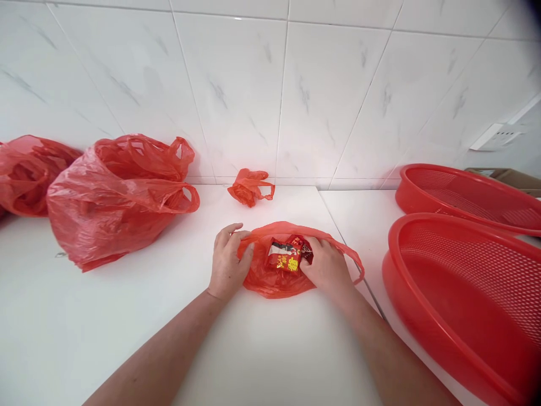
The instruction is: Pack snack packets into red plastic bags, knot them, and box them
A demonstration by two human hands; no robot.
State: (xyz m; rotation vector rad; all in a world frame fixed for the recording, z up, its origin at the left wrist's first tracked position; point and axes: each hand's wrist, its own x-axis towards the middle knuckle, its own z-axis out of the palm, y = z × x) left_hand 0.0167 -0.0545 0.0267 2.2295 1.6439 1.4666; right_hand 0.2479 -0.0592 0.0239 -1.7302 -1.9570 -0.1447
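Note:
A small red plastic bag (274,282) lies open on the white counter (127,327) in front of me. My left hand (226,264) grips the bag's left rim and holds the mouth apart. My right hand (326,269) reaches into the mouth from the right and holds small red packets (287,255) with gold and white print, which sit partly inside the bag. One handle loop (355,265) of the bag curls out past my right wrist.
A large stuffed red bag (118,197) stands at the left, another red bag (25,172) behind it at the edge. A small knotted red bag (250,187) lies by the tiled wall. Two red mesh baskets (460,293) (469,194) fill the right side.

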